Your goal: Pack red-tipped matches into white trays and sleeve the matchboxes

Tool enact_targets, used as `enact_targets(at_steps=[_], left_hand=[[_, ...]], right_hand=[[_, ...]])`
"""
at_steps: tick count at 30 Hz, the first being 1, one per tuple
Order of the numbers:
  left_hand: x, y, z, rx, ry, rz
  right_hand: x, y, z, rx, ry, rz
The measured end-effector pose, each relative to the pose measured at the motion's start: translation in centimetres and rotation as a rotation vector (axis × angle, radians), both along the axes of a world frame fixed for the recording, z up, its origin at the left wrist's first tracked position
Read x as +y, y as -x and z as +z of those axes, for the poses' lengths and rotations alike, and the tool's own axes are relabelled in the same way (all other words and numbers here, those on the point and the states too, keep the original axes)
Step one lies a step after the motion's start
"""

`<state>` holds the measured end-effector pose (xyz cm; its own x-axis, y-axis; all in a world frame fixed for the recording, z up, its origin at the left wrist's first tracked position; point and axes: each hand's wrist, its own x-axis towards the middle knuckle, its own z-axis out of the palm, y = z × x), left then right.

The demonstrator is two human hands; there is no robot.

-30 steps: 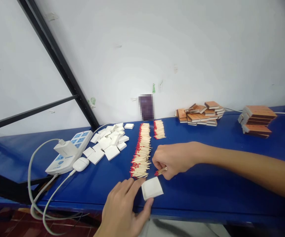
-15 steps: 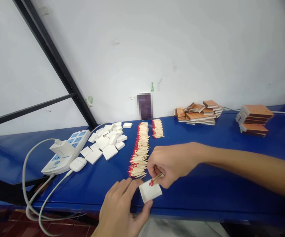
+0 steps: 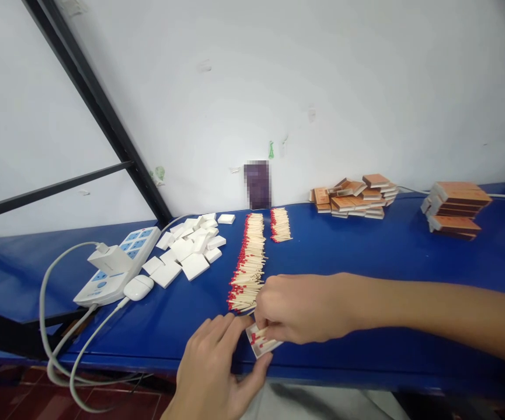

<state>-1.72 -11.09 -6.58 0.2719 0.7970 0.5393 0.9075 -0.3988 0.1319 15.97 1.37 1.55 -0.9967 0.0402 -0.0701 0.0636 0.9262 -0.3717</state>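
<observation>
My left hand [image 3: 215,361] grips a small white matchbox tray [image 3: 256,353] at the front of the blue table, thumb on the near side and fingers at the far side. Over the tray, my right hand [image 3: 293,309] is closed with its fingertips down inside, pinching red-headed matches [image 3: 260,336]. Some matches lie in the tray; my fingers hide part of them. Just beyond my hands runs a long row of matches [image 3: 252,256], red heads to the left. Beside its far end lies a shorter row of matches [image 3: 281,225].
White matchbox trays [image 3: 183,249] lie heaped at left, near a power strip [image 3: 140,248] with a charger, cables and a white earbud case [image 3: 138,287]. Orange matchbox sleeves [image 3: 346,204] are piled at the back right; more boxes [image 3: 460,204] stand stacked farther right.
My right hand has lowered the matches into the tray, where they now lie inside its walls. My left hand keeps its hold on the tray.
</observation>
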Motion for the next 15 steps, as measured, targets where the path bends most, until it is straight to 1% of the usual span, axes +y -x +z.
enact_targets(at_steps=[3,5,10,15], left_hand=[[0.0,0.0,0.0,0.002,-0.006,-0.002],[0.0,-0.1,0.1,0.003,-0.008,-0.005],[0.1,-0.1,0.2,-0.004,-0.014,-0.013],[0.0,-0.2,0.4,-0.011,-0.015,-0.024]], right_hand=[[-0.4,-0.2,0.2,-0.016,-0.140,-0.023],[-0.6,-0.3,0.5,-0.026,-0.169,-0.024],[-0.3,-0.9,1.1,-0.063,-0.041,0.031],[0.1,-1.2,0.8,-0.077,0.023,0.039]])
